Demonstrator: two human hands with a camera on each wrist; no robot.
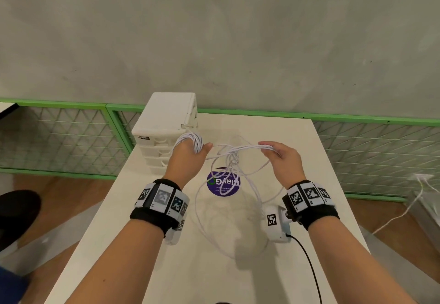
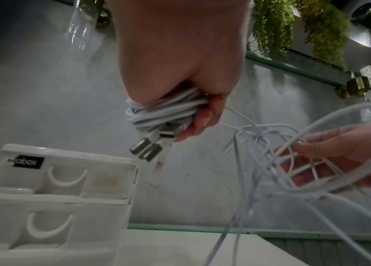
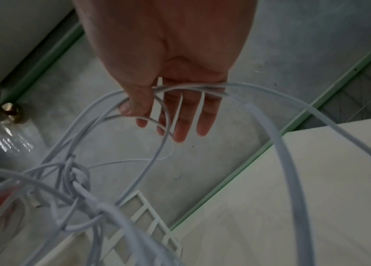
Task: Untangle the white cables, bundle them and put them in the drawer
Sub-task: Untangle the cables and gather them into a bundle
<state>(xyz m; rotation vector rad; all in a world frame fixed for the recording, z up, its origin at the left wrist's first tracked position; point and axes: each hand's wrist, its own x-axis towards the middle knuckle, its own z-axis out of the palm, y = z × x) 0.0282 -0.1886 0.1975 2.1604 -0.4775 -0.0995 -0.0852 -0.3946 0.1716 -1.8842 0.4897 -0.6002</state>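
Observation:
White cables hang tangled above the white table (image 1: 152,244). My left hand (image 1: 188,155) grips a wound coil of cable (image 1: 194,140); the coil (image 2: 166,111) wraps my fingers and USB plugs (image 2: 148,149) stick out below it. My right hand (image 1: 282,157) holds several loose strands (image 1: 240,148), with the thumb (image 3: 134,100) pinching them against nearly straight fingers. A knot of strands (image 1: 231,159) sits between the hands, and long loops (image 1: 209,232) trail down onto the table. The knot (image 3: 77,181) hangs below my right hand (image 3: 168,72).
A white drawer unit (image 1: 164,123) stands at the table's far left corner, its drawers (image 2: 54,189) closed. A purple round sticker (image 1: 223,183) lies on the table's middle. Green mesh fencing (image 1: 371,151) runs behind. A black wire (image 1: 309,263) leads from my right wrist.

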